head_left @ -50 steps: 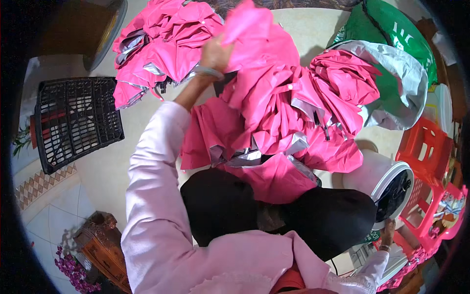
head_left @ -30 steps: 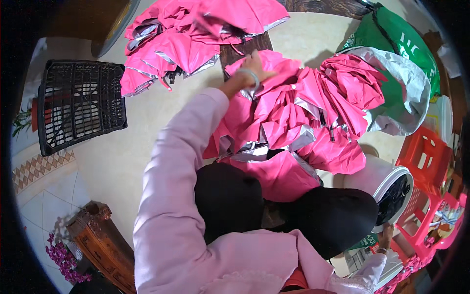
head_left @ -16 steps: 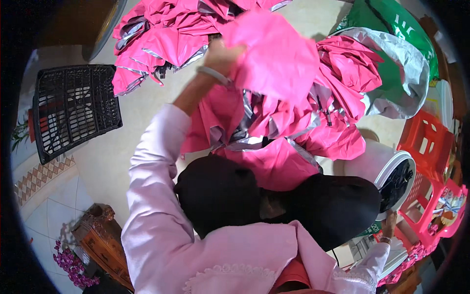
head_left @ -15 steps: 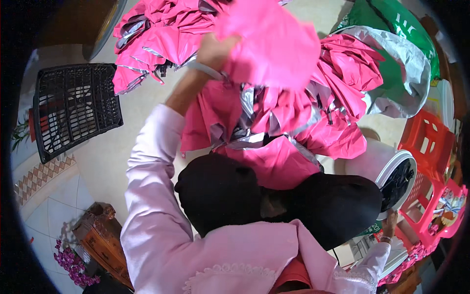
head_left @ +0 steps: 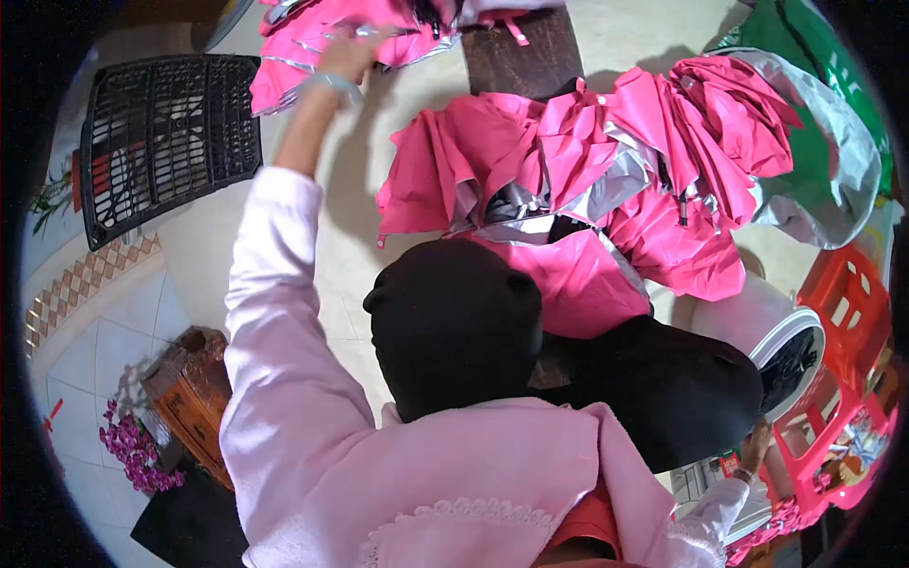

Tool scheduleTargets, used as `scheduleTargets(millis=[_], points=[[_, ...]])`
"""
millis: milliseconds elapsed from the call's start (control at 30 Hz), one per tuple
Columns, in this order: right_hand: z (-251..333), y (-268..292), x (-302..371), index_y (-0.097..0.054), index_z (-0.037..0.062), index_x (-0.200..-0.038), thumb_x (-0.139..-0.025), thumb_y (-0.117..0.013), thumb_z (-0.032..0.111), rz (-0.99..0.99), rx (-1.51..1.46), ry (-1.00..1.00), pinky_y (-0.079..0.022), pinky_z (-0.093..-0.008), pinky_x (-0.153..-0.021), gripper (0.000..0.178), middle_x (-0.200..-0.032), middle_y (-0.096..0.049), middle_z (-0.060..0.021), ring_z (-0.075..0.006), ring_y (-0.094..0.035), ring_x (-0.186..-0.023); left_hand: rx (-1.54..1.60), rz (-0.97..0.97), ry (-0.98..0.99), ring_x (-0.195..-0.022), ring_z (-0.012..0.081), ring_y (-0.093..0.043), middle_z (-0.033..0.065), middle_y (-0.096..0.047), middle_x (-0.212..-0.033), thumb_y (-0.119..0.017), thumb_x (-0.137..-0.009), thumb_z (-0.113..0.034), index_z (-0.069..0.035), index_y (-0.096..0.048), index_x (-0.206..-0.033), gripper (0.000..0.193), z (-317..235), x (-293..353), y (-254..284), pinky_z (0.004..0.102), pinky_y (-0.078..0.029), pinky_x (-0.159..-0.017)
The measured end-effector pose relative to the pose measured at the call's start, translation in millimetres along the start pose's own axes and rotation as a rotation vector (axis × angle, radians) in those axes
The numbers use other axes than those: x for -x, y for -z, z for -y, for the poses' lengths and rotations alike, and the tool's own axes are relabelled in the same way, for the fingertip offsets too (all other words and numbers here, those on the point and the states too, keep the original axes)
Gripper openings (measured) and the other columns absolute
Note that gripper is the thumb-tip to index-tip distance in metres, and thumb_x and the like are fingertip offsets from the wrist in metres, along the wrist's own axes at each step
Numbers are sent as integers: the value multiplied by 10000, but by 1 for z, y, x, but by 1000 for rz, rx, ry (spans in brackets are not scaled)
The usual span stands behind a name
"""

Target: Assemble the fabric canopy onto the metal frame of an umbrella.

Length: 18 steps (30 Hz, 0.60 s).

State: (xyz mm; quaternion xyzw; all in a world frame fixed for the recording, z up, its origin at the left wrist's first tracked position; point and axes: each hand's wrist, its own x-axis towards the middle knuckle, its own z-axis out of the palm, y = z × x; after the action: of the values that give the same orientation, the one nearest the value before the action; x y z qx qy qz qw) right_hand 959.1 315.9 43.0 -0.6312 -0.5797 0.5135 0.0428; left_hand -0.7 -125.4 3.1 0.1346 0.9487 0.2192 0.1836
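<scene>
We sit on the pale floor (head_left: 398, 237) with our black-clad knees below us. The largest thing before us is the near heap (head_left: 606, 180) of pink umbrella covers with silver lining, lying loose on the floor just past our knees and spilling against a green and silver sack (head_left: 824, 161) at the right. Beyond it, at the top edge, lies the far pile (head_left: 312, 43) of the same pink covers, next to a dark wooden board (head_left: 521, 52). A black crate (head_left: 170, 133) lies on the floor to the left, well apart from both heaps. A red stool (head_left: 847, 303) and a white fan (head_left: 786, 350) stand at the right.

Our left hand (head_left: 346, 57) stretches out to the far pile, a bracelet at the wrist; its fingers rest on the pink cloth there, but we cannot tell whether they are closed on it. Our right hand (head_left: 755, 443) hangs low by our right knee, small at the rim, and we cannot tell how its fingers stand.
</scene>
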Motion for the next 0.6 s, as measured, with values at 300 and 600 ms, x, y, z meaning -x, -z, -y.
scheduleTargets(millis=[300,600], points=[[42,-45,-1,-509,17,-1035,-614,-556,37,65,732,317,-371,-458,-827,424,-957,-548,-173,-372,-504,-880,400,152,93,-960,339,-558,269,-563,-1002,-651,-637,-503,57,-530,-1047,704,53,141,-163,399,-451,-782],[26,-68,-10,-500,-16,-1054,-638,-612,-81,-152,-186,-9,-441,-402,-731,435,-921,-556,-169,-361,-515,-862,326,-133,-243,-808,385,-558,213,-584,-892,-586,-711,-196,11,-507,-1079,430,136,106,-90,406,-465,-704]])
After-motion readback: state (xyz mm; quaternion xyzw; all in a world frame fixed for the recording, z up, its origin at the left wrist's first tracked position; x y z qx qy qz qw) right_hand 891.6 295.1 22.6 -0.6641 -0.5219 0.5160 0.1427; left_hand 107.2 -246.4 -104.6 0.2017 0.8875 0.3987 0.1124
